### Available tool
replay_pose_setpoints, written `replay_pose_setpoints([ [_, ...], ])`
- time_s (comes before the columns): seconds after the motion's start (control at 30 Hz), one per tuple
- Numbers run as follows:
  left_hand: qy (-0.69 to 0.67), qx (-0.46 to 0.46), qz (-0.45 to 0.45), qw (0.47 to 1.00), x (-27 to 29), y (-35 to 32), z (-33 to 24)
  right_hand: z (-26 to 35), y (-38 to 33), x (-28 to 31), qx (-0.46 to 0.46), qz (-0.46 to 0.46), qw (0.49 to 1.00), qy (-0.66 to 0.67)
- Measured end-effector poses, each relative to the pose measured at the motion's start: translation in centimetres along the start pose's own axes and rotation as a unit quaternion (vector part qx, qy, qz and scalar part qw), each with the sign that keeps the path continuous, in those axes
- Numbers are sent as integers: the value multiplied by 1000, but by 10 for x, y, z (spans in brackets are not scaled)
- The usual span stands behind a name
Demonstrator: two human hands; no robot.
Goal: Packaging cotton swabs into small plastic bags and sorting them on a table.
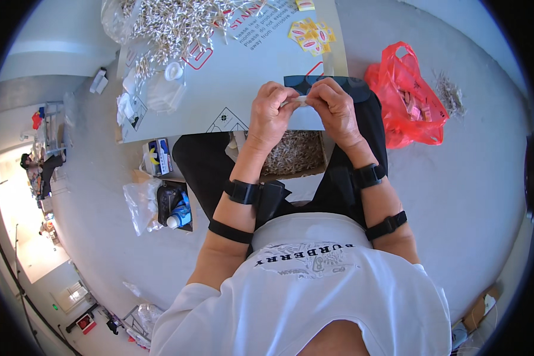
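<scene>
We see the left hand (272,113) and the right hand (336,113) drawn close together above the near edge of a smooth, pale, sheet-topped table (219,95). Each is pinched narrow, thumb against curled fingers, and between them they hold a small white piece (303,101). It is slim and elongated, its long axis running roughly left to right, one end toward each hand; it is perhaps rolled paper or film, though too small and half covered for us to be sure. Just beyond it we find a glossy, dark sheet (355,89). Farther off on the tabletop sit flat yellow-and-white packets (312,37) and, to the left, a loose, bristling heap of slender white sticks (172,29). Below the table edge, between the knees, a cardboard box (291,176) holds more sticks, and to the right we see a crinkled, translucent red plastic bag (427,132)
</scene>
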State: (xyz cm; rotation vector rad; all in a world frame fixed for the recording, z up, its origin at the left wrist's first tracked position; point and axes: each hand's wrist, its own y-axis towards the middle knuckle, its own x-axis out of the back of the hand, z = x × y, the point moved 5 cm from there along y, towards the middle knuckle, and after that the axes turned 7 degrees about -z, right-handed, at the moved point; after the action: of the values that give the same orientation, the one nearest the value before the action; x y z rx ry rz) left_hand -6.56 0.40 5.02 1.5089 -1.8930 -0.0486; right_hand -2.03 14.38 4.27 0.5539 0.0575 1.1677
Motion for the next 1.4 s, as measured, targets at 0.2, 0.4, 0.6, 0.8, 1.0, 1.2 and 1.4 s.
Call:
replay_pose_setpoints([
  [0.2, -110, 82, -6, 991, 6, -3, 20, -7, 6, -2, -39, 27, 999, -7],
  [0.4, 76, -113, -37, 990, 1, -1, 0, 3, 8, -2, 24, 24, 997, -62],
  [0.6, 112, -143, -23, 983, -4, 0, -5, 23, 19, -18, 186, 53, 962, -192],
  [0.8, 101, -128, -49, 985, -3, -1, -1, 20, 22, -14, 218, 51, 950, -219],
  [1.0, 79, -132, -55, 987, -4, 0, 0, 12, 18, 12, 170, 25, 960, -219],
  [1.2, 106, -126, -28, 986, 6, -2, 10, -17, 8, 42, -14, -20, 988, -154],
  [1.4, 14, -84, -8, 996, -2, -4, 3, -18, -2, 1, -159, 44, 983, 87],
])
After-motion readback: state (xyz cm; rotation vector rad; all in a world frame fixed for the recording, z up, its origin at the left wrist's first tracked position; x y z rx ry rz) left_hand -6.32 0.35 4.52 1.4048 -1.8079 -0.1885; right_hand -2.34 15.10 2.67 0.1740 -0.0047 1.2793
